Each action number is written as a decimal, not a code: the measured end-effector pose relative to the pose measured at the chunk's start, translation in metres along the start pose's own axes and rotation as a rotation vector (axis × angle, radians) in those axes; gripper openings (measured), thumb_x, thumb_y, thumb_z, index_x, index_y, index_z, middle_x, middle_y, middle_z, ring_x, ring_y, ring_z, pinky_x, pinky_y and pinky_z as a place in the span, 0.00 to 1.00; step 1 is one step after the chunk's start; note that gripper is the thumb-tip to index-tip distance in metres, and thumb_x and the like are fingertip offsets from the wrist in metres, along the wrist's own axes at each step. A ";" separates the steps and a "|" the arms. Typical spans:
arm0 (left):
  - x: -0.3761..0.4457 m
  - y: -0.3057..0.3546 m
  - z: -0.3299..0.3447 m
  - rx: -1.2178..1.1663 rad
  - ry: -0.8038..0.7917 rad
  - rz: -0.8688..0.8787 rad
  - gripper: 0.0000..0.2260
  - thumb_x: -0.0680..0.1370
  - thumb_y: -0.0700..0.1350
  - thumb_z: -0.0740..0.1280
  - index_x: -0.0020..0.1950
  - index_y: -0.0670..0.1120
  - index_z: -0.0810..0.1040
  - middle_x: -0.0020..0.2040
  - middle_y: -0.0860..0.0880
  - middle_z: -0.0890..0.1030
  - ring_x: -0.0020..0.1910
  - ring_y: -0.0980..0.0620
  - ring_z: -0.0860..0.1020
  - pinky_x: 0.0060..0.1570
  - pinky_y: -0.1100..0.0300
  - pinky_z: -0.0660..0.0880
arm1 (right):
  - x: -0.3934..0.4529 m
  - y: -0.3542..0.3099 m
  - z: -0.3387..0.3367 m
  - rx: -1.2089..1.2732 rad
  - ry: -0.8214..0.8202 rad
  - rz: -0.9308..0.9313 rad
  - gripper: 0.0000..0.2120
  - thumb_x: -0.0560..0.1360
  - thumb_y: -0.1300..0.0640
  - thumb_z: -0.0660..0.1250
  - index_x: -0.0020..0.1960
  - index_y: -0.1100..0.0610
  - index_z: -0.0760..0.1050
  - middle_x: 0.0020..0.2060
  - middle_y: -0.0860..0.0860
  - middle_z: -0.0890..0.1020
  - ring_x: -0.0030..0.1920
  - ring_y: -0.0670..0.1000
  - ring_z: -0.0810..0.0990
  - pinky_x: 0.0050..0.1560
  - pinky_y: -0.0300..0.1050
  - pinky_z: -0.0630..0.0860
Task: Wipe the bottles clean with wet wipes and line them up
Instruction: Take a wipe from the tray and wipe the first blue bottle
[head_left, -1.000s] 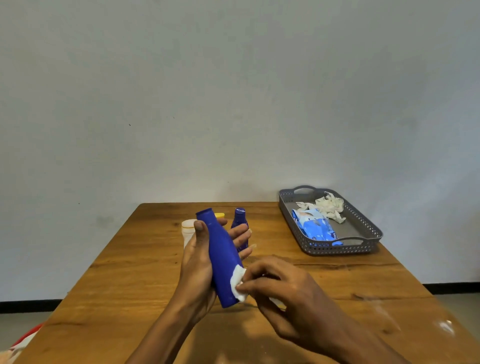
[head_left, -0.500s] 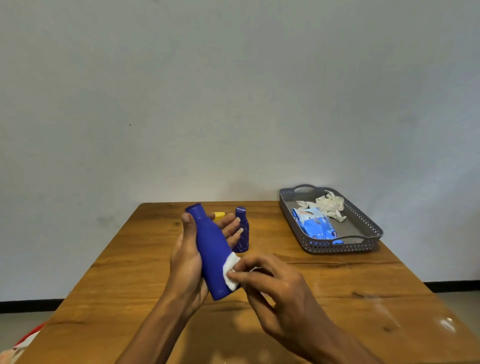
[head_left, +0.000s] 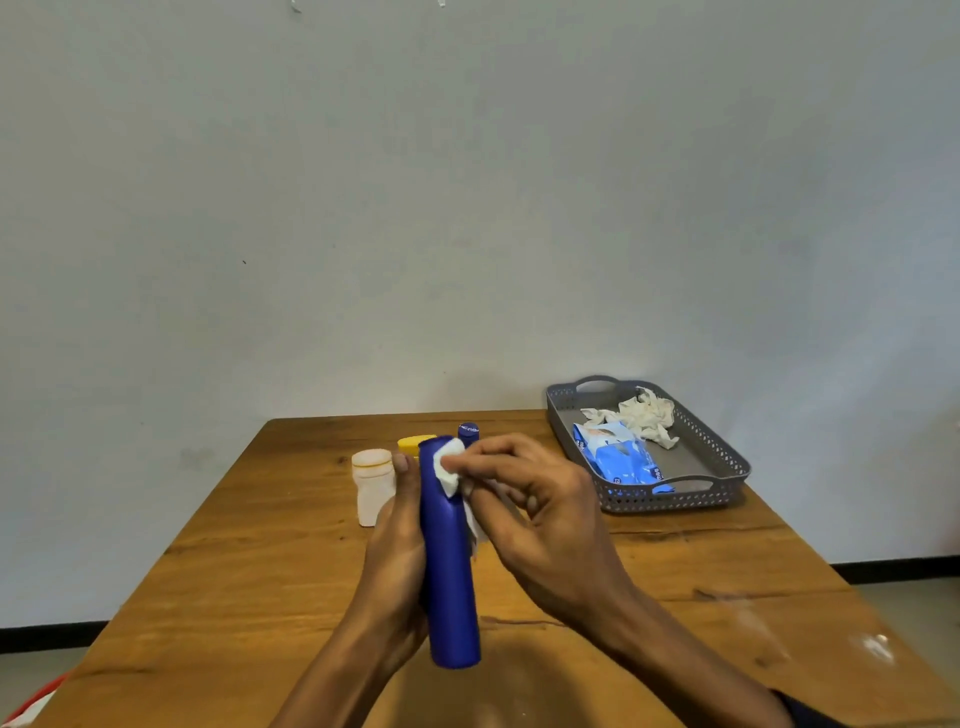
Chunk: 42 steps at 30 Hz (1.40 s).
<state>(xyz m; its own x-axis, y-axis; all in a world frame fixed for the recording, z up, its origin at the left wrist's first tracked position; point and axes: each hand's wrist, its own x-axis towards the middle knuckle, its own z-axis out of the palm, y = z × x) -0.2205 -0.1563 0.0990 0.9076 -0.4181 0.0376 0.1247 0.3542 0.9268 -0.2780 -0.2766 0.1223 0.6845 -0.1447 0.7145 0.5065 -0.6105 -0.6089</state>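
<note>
My left hand (head_left: 395, 545) grips a tall blue bottle (head_left: 449, 571) upright above the wooden table (head_left: 260, 571). My right hand (head_left: 524, 499) pinches a white wet wipe (head_left: 449, 467) against the bottle's cap end. Behind them stand a white bottle (head_left: 371, 486), a yellow-capped bottle (head_left: 413, 443) and a small blue bottle (head_left: 468, 431), the last two mostly hidden by my hands.
A grey perforated tray (head_left: 727, 467) sits at the table's back right, holding a blue wet-wipe pack (head_left: 618, 457) and crumpled used wipes (head_left: 644, 415). A pale wall rises behind the table. Something red pokes in at the bottom left corner (head_left: 26, 706).
My right hand slid the wipe from the bottle's base up to its cap end. The bottle went from tilted left to nearly upright and came lower, closer to me.
</note>
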 end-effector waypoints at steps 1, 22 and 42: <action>-0.001 0.001 0.002 0.001 -0.014 0.016 0.23 0.75 0.65 0.57 0.49 0.52 0.84 0.45 0.38 0.82 0.41 0.44 0.80 0.45 0.48 0.77 | 0.005 0.000 0.000 -0.026 0.003 -0.002 0.13 0.76 0.64 0.69 0.57 0.56 0.84 0.52 0.47 0.83 0.55 0.42 0.81 0.52 0.36 0.80; -0.006 0.009 0.007 0.053 -0.009 0.150 0.21 0.78 0.59 0.57 0.52 0.44 0.80 0.38 0.42 0.83 0.32 0.47 0.81 0.30 0.53 0.78 | -0.005 -0.006 -0.018 -0.498 -0.211 -0.304 0.15 0.76 0.60 0.65 0.62 0.59 0.79 0.56 0.55 0.80 0.56 0.51 0.79 0.52 0.43 0.81; 0.003 0.016 0.007 -0.423 -0.137 -0.038 0.19 0.79 0.56 0.60 0.53 0.41 0.78 0.52 0.37 0.79 0.56 0.41 0.78 0.60 0.45 0.74 | -0.031 0.000 -0.004 -0.096 -0.072 -0.157 0.15 0.73 0.70 0.70 0.58 0.59 0.84 0.53 0.51 0.83 0.55 0.44 0.82 0.55 0.38 0.78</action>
<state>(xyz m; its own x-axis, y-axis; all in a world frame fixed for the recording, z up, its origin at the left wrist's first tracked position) -0.2186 -0.1573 0.1163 0.8412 -0.5345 0.0817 0.3362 0.6353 0.6953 -0.3016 -0.2757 0.1011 0.6389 0.0123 0.7692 0.5599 -0.6931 -0.4540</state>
